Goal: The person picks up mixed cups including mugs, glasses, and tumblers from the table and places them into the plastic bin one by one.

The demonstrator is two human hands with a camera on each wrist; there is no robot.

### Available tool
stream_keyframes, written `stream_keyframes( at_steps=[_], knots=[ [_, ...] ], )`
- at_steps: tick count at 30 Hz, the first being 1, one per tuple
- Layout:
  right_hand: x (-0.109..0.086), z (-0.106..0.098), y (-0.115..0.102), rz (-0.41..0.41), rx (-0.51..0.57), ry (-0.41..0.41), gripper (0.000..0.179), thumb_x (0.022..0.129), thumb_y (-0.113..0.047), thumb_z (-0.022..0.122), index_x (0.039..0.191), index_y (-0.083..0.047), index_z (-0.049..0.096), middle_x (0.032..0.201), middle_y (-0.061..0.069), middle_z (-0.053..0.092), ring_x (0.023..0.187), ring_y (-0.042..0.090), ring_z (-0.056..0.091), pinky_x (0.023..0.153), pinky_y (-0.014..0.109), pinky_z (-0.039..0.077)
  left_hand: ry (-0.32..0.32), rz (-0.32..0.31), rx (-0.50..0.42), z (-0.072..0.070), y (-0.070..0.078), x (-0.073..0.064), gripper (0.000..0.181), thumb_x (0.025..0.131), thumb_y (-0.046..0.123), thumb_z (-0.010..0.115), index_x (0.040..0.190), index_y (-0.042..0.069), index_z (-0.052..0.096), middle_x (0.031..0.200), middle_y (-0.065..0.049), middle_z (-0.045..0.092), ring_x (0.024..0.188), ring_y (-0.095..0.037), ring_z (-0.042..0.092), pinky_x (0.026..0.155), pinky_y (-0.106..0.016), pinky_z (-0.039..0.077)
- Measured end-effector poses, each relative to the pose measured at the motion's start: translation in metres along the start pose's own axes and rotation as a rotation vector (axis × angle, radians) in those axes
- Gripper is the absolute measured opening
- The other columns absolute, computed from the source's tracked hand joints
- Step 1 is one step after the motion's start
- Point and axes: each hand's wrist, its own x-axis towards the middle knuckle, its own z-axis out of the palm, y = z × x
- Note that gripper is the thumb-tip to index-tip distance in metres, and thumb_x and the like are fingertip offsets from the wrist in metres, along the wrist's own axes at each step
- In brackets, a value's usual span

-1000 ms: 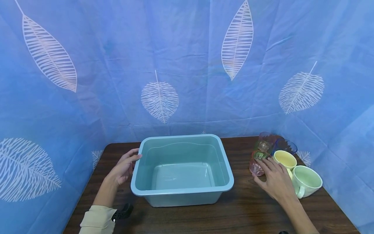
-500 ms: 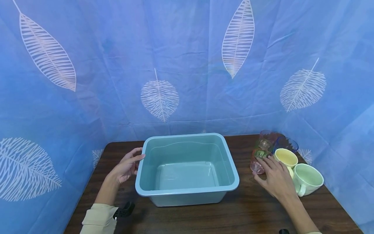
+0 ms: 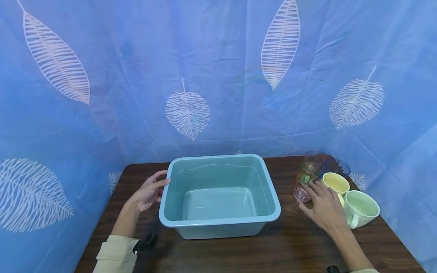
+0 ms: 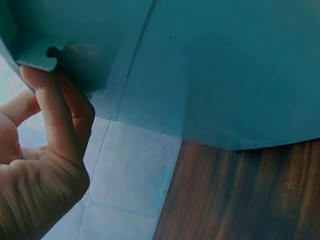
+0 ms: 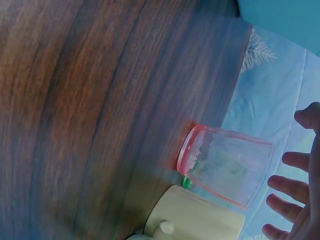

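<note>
My left hand [image 3: 148, 192] pinches the left rim of a rectangular teal plastic basin [image 3: 220, 229], its thumb on top. In the left wrist view, the fingers curl under the lip of the basin [image 4: 210, 65]. The basin stands upright on the table with nothing inside. Over at the right, my right hand [image 3: 324, 210] hovers with spread fingers above a clear pink-tinted glass [image 3: 300, 195]. The right wrist view shows this glass [image 5: 230, 160] upright, with a gap between it and the fingertips of the right hand [image 5: 302, 197].
Beside the right hand stand a yellow mug [image 3: 336, 183] and a pale green mug [image 3: 364, 206]. Behind them are a blue glass [image 3: 336, 167] and other tinted glasses. A blue leaf-print cloth [image 3: 218, 113] hangs around the dark wooden table [image 3: 283, 250].
The basin has shifted slightly to the right, with the left hand still at its rim. The right hand stays over the pink glass.
</note>
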Motion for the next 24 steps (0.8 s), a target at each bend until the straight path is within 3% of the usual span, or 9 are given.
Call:
stream_keyframes(
  at_steps=[14, 24],
  knots=[
    [0.007, 0.0, 0.002, 0.021, 0.002, -0.031, 0.063, 0.076, -0.036, 0.079, 0.125, 0.002, 0.068, 0.127, 0.029, 0.064, 0.126, 0.05, 0.054, 0.102, 0.07, 0.044, 0.042, -0.011, 0.005, 0.002, -0.002, 0.001, 0.061, 0.107, 0.018, 0.059, 0.156, 0.004, 0.026, 0.104, -0.007, 0.072, 0.083, -0.017, 0.076, 0.069, -0.036, 0.067],
    [0.01, 0.002, 0.003, 0.046, 0.018, -0.073, 0.064, 0.079, -0.035, 0.08, 0.128, 0.003, 0.065, 0.13, 0.029, 0.062, 0.128, 0.051, 0.051, 0.104, 0.071, 0.043, 0.029, 0.024, 0.009, 0.011, -0.008, 0.003, 0.054, 0.107, 0.016, 0.058, 0.152, 0.005, 0.032, 0.095, -0.003, 0.073, 0.074, -0.012, 0.074, 0.056, -0.022, 0.061]
  ],
)
